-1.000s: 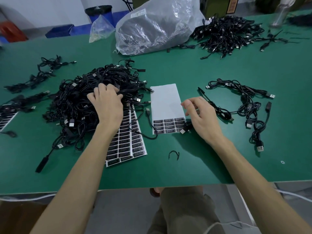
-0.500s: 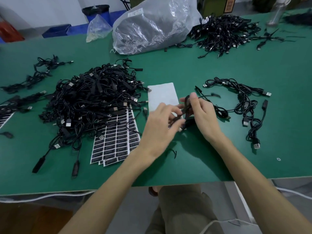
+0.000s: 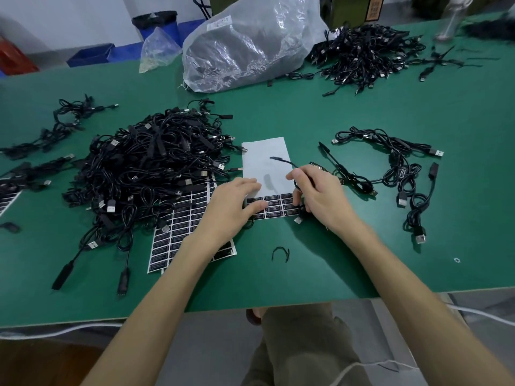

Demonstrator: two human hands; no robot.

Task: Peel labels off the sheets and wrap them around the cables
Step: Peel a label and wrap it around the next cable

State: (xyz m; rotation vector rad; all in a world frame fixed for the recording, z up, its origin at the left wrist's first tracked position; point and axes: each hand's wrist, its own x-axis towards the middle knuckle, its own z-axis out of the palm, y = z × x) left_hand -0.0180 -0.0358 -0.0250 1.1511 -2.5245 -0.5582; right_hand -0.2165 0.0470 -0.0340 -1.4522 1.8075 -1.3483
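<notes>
The left grip, fingers flat, presses the near-stripped label sheet to the desk; the right grip curls round one cable, poised at the last label rows. A few cables lie at right, seemingly done; the large pile and a full sheet remain.

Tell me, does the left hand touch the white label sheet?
Touching. The head view shows the left hand resting flat on the label sheet, fingers over its left edge.

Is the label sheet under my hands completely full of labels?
No, most of the label sheet is bare white backing; black labels sit only in the rows at its near end.
</notes>
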